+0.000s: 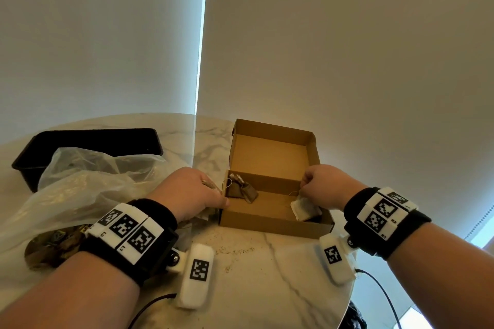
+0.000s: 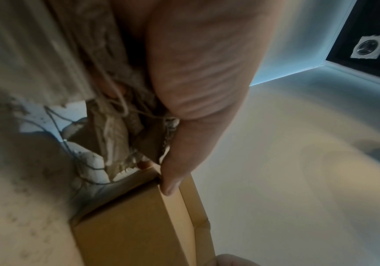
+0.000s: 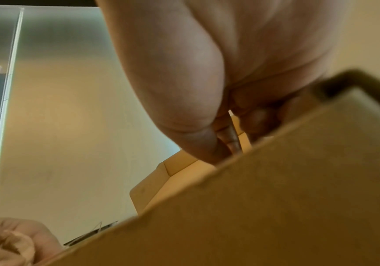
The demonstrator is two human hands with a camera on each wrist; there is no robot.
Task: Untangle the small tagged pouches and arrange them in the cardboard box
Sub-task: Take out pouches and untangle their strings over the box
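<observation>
The open cardboard box [image 1: 275,222] stands on the marble table with its lid raised. Two dark pouches [image 1: 243,191] lie in its back left corner. My left hand [image 1: 211,195] rests at the box's left edge and grips a tangled bunch of pouches and strings [image 2: 116,126]; its thumb [image 2: 171,185] touches the box [image 2: 139,225] at the corner. Over the right side of the box, my right hand [image 1: 307,185] is curled and pinches the string of a pale pouch [image 1: 304,209], which lies on the box floor. In the right wrist view the box wall [image 3: 264,207] hides what the right hand [image 3: 225,144] pinches.
A crumpled clear plastic bag [image 1: 85,187] lies left of the box, with more pouches [image 1: 50,246] inside near its front. A black tray [image 1: 88,144] sits behind it. Crumbs dot the marble table [image 1: 267,275], whose edge [image 1: 347,299] curves off at the right.
</observation>
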